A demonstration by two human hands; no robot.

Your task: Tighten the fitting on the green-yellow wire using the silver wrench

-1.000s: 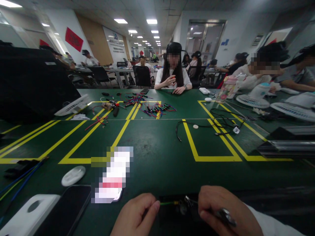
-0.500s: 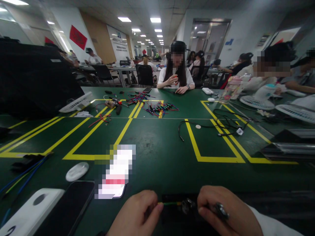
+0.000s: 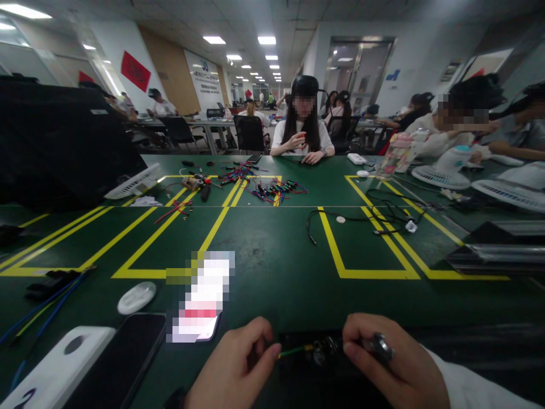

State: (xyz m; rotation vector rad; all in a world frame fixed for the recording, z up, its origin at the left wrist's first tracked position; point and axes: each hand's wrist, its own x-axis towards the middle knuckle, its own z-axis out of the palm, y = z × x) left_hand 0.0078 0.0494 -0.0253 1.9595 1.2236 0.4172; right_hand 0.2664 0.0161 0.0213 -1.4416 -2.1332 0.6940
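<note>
At the near edge of the table, my left hand (image 3: pixel 236 363) is closed, thumb and forefinger pinching the end of a green-and-yellow wire (image 3: pixel 294 351). The wire runs right to a small shiny metal part (image 3: pixel 322 349) on a dark, long object (image 3: pixel 298 372) lying across the table's front. My right hand (image 3: pixel 400 358) is closed around a shiny metal tool (image 3: pixel 382 345), its rounded end showing above the fist. The tool's other end points toward the metal part; its exact kind is hidden by my fingers, and so is whether it touches.
A lit phone (image 3: pixel 208 295), a dark phone (image 3: pixel 123 355) and a white device (image 3: pixel 63 363) lie left of my hands. Ahead are bundles of coloured wires (image 3: pixel 279 190), a black cable (image 3: pixel 361 213) and a fan (image 3: pixel 447 167). A person (image 3: pixel 303 125) sits opposite.
Both hands stay at the same spot with their grips kept. The view has shifted slightly, and my right hand sits a little higher and further left in it.
</note>
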